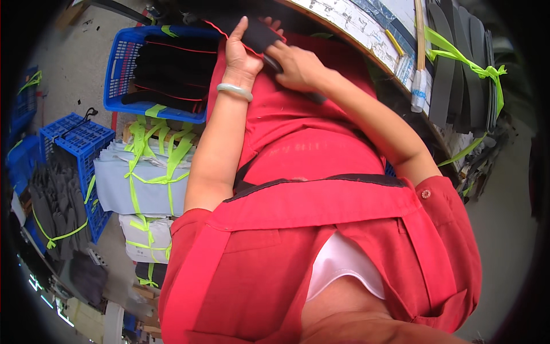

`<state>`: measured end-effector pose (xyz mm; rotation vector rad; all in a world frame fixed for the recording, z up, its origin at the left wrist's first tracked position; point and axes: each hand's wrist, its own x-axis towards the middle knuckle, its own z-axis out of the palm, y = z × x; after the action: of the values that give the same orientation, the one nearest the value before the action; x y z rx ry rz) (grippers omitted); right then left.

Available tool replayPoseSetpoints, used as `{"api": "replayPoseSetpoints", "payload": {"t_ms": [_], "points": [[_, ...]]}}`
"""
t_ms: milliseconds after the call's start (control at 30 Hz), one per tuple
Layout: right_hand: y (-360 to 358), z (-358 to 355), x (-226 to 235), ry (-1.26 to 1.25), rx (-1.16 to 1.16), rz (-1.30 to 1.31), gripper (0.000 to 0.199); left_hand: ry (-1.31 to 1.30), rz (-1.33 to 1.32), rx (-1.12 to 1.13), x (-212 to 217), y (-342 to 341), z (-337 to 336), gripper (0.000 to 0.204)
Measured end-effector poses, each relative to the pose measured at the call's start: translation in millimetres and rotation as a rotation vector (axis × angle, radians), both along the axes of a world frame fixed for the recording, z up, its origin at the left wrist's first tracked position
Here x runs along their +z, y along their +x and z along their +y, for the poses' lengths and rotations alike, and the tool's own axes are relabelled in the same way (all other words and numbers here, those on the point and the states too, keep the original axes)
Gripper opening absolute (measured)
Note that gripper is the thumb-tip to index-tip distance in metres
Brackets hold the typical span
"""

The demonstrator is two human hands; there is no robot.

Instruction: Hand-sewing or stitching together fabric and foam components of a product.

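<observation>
My left hand [243,56], with a pale bangle at its wrist, holds a flat black piece [260,33] with a red edge. The thumb stands up at the near side, and the fingertips show past the far side. My right hand [297,67] is at the right end of that piece, its fingers curled down. Below these fingers a smooth dark thing [274,64] sticks out; its kind I cannot make out. Both hands are above the red apron [309,155] over my lap. Left of them, a blue basket [114,80] holds several similar black pieces with red edges [172,71].
At the right is a worktable [349,23] with a yellow stick-like thing [395,43] on it. Grey strips tied with green bands [464,69] hang at its end. Tied pale bundles [143,183], a blue crate [77,132] and grey bundled pieces [54,200] stand at the left.
</observation>
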<state>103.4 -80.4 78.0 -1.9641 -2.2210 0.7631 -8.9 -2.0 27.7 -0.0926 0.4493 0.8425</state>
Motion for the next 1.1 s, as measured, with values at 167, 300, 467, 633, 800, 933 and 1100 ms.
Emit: {"api": "replayPoseSetpoints", "payload": {"t_ms": [167,300,467,633,800,933,1100], "points": [[-8,27,-4,-0.107,-0.007,-0.145,0.032,0.07,0.067,-0.054,-10,8,4,0.013],[-8,23,5,-0.165,0.042,-0.096,0.036,0.001,-0.001,-0.05,-21,9,5,0.015],[-4,-11,9,0.02,-0.032,-0.024,0.06,0.086,-0.102,-0.012,-28,6,5,0.02],[-4,15,6,-0.03,-0.023,-0.03,0.063,0.036,-0.167,-0.068,-13,3,0,0.028],[-1,-12,7,-0.012,-0.009,-0.106,0.047,0.082,-0.004,-0.08,-15,0,0,0.025],[-14,38,-6,-0.171,0.045,-0.164,0.038,0.074,-0.045,-0.061,-25,4,9,0.015],[-3,-8,11,0.085,0.057,-0.027,0.047,0.008,-0.105,-0.076,-19,-2,3,0.017]]}}
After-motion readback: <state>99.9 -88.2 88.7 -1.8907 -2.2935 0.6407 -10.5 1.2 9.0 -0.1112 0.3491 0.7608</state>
